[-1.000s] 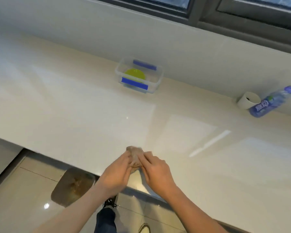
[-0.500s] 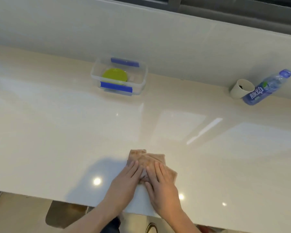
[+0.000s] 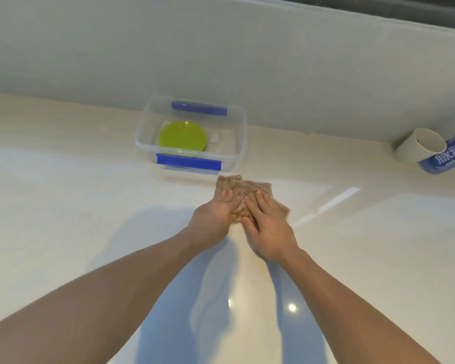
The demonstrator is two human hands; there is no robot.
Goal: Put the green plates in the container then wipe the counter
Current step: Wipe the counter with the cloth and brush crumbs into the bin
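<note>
A glossy cream tabletop point(image 3: 63, 206) fills most of the view, with bright light spots and a pale streak reflected in it. It meets a plain grey-white wall point(image 3: 221, 61) at the back, and a dark strip runs along the top right corner above that wall.

Near the wall stands a clear plastic container point(image 3: 241, 132) with blue clips on its near and far long sides, lid off. Inside it lie green plates point(image 3: 182, 135), seen as a round green disc toward the left end, and a small white object point(image 3: 214, 138) lies just beside them on the container floor.

At the far right, against the wall, a white cup point(image 3: 419, 149) lies on its side, touching a blue-labelled bottle point(image 3: 447, 156).

Just in front of the container's right corner a brown cloth point(image 3: 243, 189) lies flat on the tabletop. The left hand point(image 3: 213, 219) and right hand point(image 3: 267, 227) press down on it side by side, fingers extended and flat, palms down.
</note>
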